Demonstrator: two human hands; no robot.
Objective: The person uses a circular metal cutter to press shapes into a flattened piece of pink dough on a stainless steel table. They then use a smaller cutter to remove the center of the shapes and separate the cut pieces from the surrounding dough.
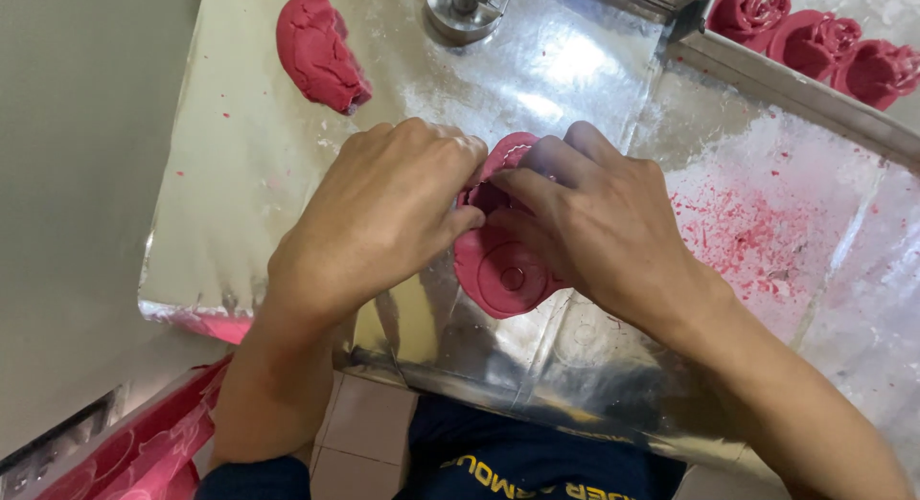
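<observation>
You work at a shiny silver foil-covered table (240, 174), with a plain grey wall on your left. Low on the left lies a red plastic bag with pale swirls (144, 447). On the foil up top sits a red lump of dough (316, 50), then a round metal cutter (465, 7). Your left hand (383, 222) and right hand (599, 227) meet in the middle, fingers bent and pinching the flat round red dough pieces (503, 270). Red crumbs (747, 237) dot the foil to the right. Red dough roses (815, 35) sit in a metal tray (767, 79) far right.
</observation>
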